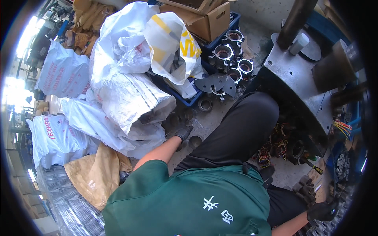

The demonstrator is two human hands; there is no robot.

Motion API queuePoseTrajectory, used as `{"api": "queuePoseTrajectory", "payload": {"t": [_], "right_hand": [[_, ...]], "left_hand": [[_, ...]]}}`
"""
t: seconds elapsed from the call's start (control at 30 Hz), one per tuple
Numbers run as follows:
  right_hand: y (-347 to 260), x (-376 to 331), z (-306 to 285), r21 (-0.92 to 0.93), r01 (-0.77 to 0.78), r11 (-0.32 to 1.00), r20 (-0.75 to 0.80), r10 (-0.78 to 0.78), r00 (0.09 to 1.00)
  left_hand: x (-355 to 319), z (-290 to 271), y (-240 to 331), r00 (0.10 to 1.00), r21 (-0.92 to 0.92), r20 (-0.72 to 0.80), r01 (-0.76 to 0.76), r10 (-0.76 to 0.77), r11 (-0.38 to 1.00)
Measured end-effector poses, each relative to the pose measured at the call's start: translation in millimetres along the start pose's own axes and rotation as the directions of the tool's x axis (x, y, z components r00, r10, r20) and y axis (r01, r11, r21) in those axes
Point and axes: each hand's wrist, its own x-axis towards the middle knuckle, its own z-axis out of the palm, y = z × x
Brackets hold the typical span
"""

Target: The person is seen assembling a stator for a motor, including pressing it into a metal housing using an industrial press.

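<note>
The person sits low, seen from above, in a green shirt and dark trousers, with both hands in dark gloves. The left hand [182,131] reaches down and forward to the concrete floor [210,122], its fingers [187,129] curled loosely downward among dark debris at the foot of a white woven sack [130,98]; whether they pinch anything cannot be told, since glove and floor are equally dark there. A small round metal ring [195,141] lies on the floor just beside that hand, to its right and slightly nearer the person, apart from the fingers rather than between them. A second, larger ring [205,104] lies farther ahead on the floor, near the corner of a blue crate [189,100]. The right hand [322,211] is far off at the lower right, its fingers closed around something dark among a row of grey metal parts [305,187]; what it grips is too dark to tell. Beyond the raised knee, several motor stators [224,52] with copper windings stand in a cluster, with flat grey metal plates [215,83] lying against them. A heavy steel machine base [291,78] stands to the right, and a tangle of coloured wires [275,143] sits under it. Cardboard boxes [204,17] sit at the top, and more white sacks [63,72] line the left side.
</note>
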Motion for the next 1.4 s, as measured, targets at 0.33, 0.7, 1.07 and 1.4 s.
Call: {"api": "queuePoseTrajectory", "payload": {"t": [0.33, 0.7, 1.07, 1.4], "right_hand": [[-16.3, -5.1, -21.6, -0.43, 0.466, 0.773, 0.201, -0.421, 0.884], [-79.2, 13.2, 44.7, 0.551, -0.268, 0.79, -0.203, 0.439, 0.875], [-100.5, 8.7, 45.4, 0.756, -0.267, 0.598, -0.138, 0.544, 0.828], [-102.7, 3.2, 39.4, 0.775, -0.249, 0.581, -0.087, 0.488, 0.869]], "left_hand": [[18.6, 14.3, -15.4, 0.972, -0.108, -0.234, -0.028, 0.002, 0.994], [56.3, -83.6, 49.4, 0.985, -0.997, 0.064, 0.056, 0.163, 0.056], [6.3, -271.5, 387.7, 0.609, -0.917, -0.332, -0.03, 0.72, -0.397], [-153.2, -305.6, 706.6, -0.352, 0.038, -0.561, -0.915, 0.749, -0.401]]}}
